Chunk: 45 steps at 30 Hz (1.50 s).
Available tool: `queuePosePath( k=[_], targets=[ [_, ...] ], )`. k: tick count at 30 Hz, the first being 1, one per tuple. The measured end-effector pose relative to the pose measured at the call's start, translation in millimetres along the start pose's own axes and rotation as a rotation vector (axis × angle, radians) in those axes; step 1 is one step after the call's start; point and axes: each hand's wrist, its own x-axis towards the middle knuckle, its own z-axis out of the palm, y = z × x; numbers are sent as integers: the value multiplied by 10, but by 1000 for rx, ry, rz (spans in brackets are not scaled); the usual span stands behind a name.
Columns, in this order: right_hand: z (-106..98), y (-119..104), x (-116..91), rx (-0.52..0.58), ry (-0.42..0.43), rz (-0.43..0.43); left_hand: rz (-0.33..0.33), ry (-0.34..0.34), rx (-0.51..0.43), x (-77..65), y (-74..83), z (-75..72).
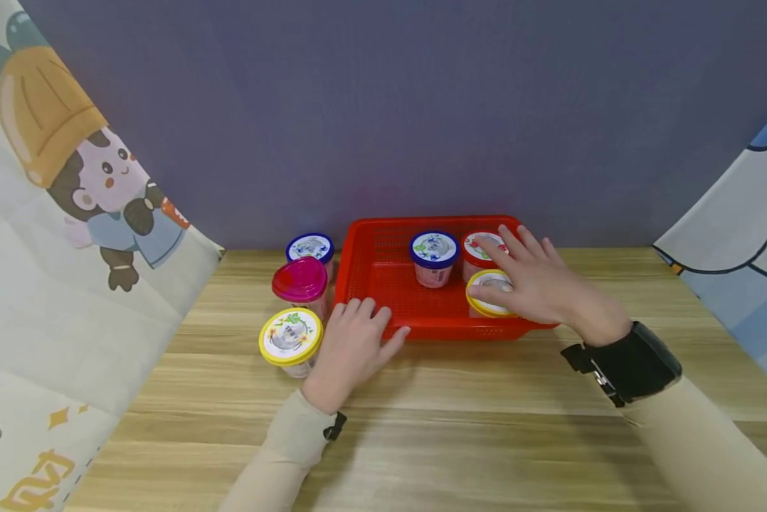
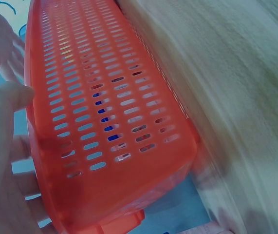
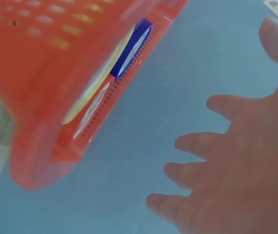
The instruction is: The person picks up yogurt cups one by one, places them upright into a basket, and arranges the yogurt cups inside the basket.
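Note:
A red slotted plastic basket (image 1: 435,331) stands on the wooden table. Inside are a blue-lidded cup (image 1: 434,256), a red-lidded cup (image 1: 472,266) and a yellow-lidded cup (image 1: 483,280). My left hand (image 1: 351,348) is at the basket's front left corner, fingers loosely bent; in the left wrist view its thumb lies at the rim, though a firm hold does not show. My right hand (image 1: 543,284) hovers over the basket's right end, fingers spread and holding nothing. It partly covers the red and yellow lids in the head view.
Left of the basket, front to back, stand a yellow-lidded cup (image 1: 290,338), a cup with a magenta drop-shaped top (image 1: 302,279) and another blue-lidded cup (image 1: 309,247). A grey-blue panel (image 1: 383,114) rises behind the table; printed cloths (image 1: 38,299) hang at both sides.

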Motion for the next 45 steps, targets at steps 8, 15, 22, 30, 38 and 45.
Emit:
queuePosePath(
  k=[8, 15, 22, 30, 38, 45],
  targets=[
    [168, 9, -162, 32, 27, 3, 7, 6, 11, 4, 2, -21],
    [289, -28, -267, 71, 26, 38, 4, 0, 4, -1, 9, -23],
    [377, -23, -318, 97, 17, 57, 0, -1, 0, -5, 5, -34],
    [515, -8, -370, 138, 4, 69, 0, -4, -4, -2, 22, -44],
    [586, -10, -411, 113, 3, 67, 7, 9, 0, 10, 17, -42],
    [588, 43, -430, 110, 25, 67, 1, 2, 1, 8, 23, -42]
  ],
)
